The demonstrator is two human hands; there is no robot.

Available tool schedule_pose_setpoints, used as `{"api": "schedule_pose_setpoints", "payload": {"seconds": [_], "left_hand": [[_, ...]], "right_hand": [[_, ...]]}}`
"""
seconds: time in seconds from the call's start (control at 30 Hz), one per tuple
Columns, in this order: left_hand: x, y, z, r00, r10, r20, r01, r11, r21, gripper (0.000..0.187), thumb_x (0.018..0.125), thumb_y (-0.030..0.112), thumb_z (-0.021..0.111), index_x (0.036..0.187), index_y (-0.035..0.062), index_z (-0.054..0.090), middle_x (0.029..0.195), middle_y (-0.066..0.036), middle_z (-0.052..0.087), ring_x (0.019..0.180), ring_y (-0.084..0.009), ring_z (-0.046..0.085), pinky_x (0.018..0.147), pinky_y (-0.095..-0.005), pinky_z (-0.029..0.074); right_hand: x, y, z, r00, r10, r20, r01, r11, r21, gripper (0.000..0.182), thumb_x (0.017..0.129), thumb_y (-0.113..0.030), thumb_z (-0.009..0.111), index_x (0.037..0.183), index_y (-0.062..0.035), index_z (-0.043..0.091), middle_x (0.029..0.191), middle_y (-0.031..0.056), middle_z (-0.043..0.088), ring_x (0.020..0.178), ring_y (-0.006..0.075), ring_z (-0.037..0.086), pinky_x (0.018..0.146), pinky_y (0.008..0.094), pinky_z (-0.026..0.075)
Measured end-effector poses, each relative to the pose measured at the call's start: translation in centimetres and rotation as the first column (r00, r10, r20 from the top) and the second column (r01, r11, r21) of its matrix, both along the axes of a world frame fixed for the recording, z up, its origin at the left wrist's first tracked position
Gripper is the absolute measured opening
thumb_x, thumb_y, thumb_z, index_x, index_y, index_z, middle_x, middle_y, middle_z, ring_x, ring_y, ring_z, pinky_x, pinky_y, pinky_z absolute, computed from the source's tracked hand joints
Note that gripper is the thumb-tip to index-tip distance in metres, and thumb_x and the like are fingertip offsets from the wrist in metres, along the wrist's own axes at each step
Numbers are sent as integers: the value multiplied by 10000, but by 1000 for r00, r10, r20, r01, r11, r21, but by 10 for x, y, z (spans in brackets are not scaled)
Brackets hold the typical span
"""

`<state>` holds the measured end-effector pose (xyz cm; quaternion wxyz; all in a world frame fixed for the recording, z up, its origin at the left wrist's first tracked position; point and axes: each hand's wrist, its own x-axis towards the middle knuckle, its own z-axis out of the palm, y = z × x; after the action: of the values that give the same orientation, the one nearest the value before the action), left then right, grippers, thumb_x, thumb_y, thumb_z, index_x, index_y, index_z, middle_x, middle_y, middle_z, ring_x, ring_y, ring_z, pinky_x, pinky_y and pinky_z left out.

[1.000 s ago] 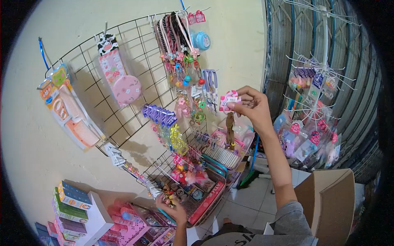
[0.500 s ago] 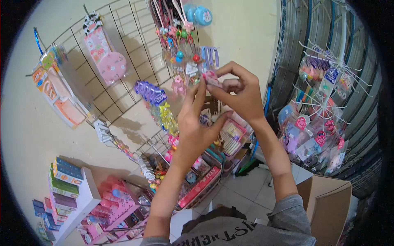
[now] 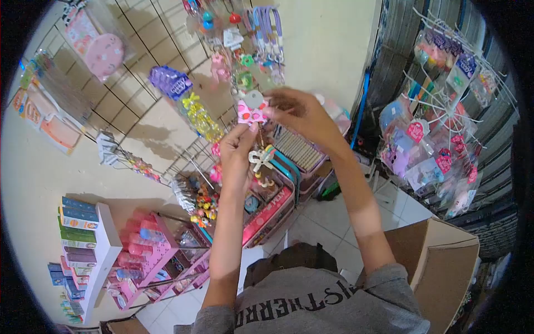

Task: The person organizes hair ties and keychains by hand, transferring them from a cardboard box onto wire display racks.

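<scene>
A small pink piece with red strawberry prints (image 3: 250,115) is held up in front of the wall rack, with a round grey disc (image 3: 254,99) at its top. My left hand (image 3: 236,153) pinches its lower edge between thumb and fingers. At its right edge are the thumb and fingertips of my right hand (image 3: 303,114), closed against it. Just below, a white bow charm (image 3: 260,159) shows beside a thin chain, right of my left hand. Whether the bow hangs from the pink piece I cannot tell.
A wire grid rack (image 3: 147,33) carries hair ties and packaged accessories. At right, a white spiral hanger stand (image 3: 448,111) holds bagged trinkets above an open cardboard box (image 3: 445,261). Lower left are a white shelf with boxes (image 3: 105,239) and a pink shelf (image 3: 158,245). Baskets (image 3: 270,214) stand below my hands.
My hands have come lower and a little left with the pink piece, which now faces me flat. The view has shifted, so the rack items appear higher and further left.
</scene>
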<state>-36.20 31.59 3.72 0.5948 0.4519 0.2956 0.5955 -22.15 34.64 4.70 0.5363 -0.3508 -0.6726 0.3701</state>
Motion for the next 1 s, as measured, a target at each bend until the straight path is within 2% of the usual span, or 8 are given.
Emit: {"api": "schedule_pose_setpoints", "payload": {"seconds": [0.1, 0.17, 0.27, 0.37, 0.4, 0.6, 0.7, 1.0], "left_hand": [[2, 0, -51, 996, 29, -84, -37, 995, -94, 151, 786, 124, 436, 822, -8, 500, 721, -76, 554, 564, -114, 532, 482, -213, 441], [12, -13, -76, 998, -34, 54, 47, 963, -266, 83, 764, 86, 472, 769, 23, 525, 682, -5, 509, 580, -57, 457, 497, -196, 356], [26, -36, -111, 990, -39, 133, 86, 925, -371, 190, 774, 112, 461, 906, -24, 476, 799, -59, 515, 685, -134, 519, 581, -242, 420], [25, -51, -144, 970, -126, 208, 212, 857, -470, 286, 776, 116, 458, 1009, -45, 414, 884, -97, 508, 725, -182, 533, 610, -270, 438], [24, -54, -154, 965, -147, 218, 238, 841, -485, 323, 779, 115, 454, 1054, -40, 385, 926, -109, 503, 715, -188, 533, 592, -268, 437], [25, -69, -170, 967, -150, 203, 243, 776, -582, 286, 790, 144, 438, 1036, 4, 399, 892, -84, 511, 678, -162, 529, 552, -266, 432], [24, -70, -176, 966, -171, 192, 253, 766, -591, 281, 794, 162, 432, 1032, 15, 398, 921, -79, 507, 699, -165, 529, 591, -272, 429], [13, -33, -180, 992, 112, -57, -122, 743, -658, 320, 807, 242, 409, 1039, 24, 380, 913, -71, 509, 784, -159, 521, 645, -246, 408]], "right_hand": [[0, -6, -49, 989, 111, -100, -129, 972, -195, 295, 700, -254, 578, 830, 9, 550, 692, 50, 552, 592, 84, 506, 532, 208, 399], [0, -17, -76, 995, 39, -89, -53, 985, -162, 255, 717, -219, 564, 780, 27, 548, 647, 21, 530, 602, 63, 470, 510, 204, 374], [1, -41, -104, 951, -171, -257, 30, 880, -473, 211, 734, -164, 546, 819, 28, 527, 655, 2, 514, 620, 64, 467, 527, 198, 375], [0, -49, -167, 876, -333, -350, 146, 873, -464, 233, 733, -172, 549, 858, 22, 517, 679, 8, 513, 614, 67, 472, 536, 188, 380], [5, -61, -137, 903, -231, -362, -27, 812, -584, 261, 726, -190, 560, 870, 23, 513, 702, 14, 516, 615, 67, 479, 531, 180, 387], [-1, -64, -187, 879, -341, -333, 120, 835, -538, 276, 726, -186, 558, 896, 25, 506, 710, 39, 529, 601, 69, 486, 479, 192, 394], [-2, -63, -183, 900, -280, -334, 13, 783, -622, 295, 724, -188, 560, 912, 32, 502, 707, 46, 534, 600, 70, 486, 497, 192, 395], [-34, 13, -206, 942, -41, -334, -154, 830, -536, 299, 706, -133, 571, 962, -2, 489, 750, 65, 557, 642, 101, 503, 561, 214, 395]]}}
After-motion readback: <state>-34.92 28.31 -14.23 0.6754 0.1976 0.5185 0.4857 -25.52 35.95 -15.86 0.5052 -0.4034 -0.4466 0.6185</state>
